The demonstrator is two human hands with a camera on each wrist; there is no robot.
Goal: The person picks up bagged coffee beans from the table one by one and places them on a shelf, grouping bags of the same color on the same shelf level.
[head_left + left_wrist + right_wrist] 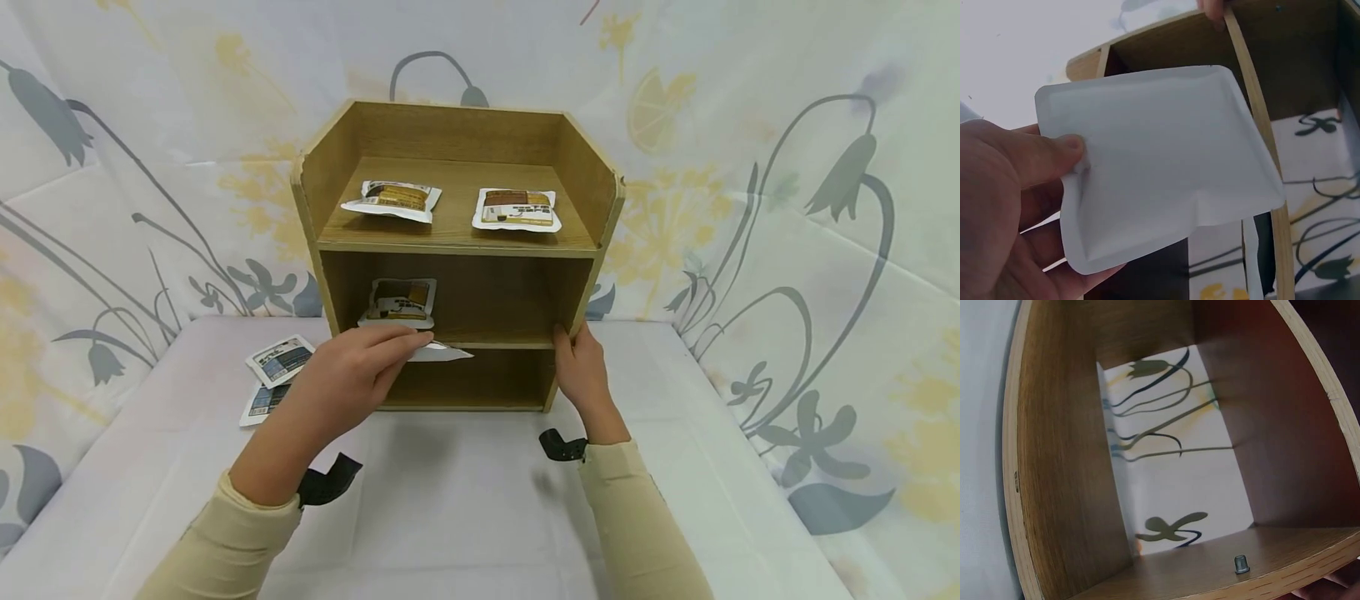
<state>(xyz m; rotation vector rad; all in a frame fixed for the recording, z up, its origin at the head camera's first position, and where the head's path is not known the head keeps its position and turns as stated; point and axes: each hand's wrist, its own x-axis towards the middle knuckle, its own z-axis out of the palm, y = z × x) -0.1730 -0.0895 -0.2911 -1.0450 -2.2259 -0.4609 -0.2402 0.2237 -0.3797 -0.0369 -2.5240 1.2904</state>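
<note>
My left hand [352, 375] pinches a flat white packet [441, 353] by one edge, in front of the small wooden shelf [457, 133] at the level of its middle board. The left wrist view shows the packet's plain white back [1154, 162], the thumb lying on it. My right hand [583, 371] grips the front edge of the shelf's right side panel, low down; some of its fingers are hidden behind the wood. A similar packet [401, 300] leans inside the middle tier on the left. Two more packets, one left [393, 198] and one right [516, 210], lie on the top tier.
Left of the shelf, two packets with blue-and-white labels, an upper one [281, 360] and a lower one [264, 402], overlap on the white tablecloth [450, 508]. A flower-patterned cloth hangs behind. Inside the shelf a small metal peg [1241, 564] sticks out.
</note>
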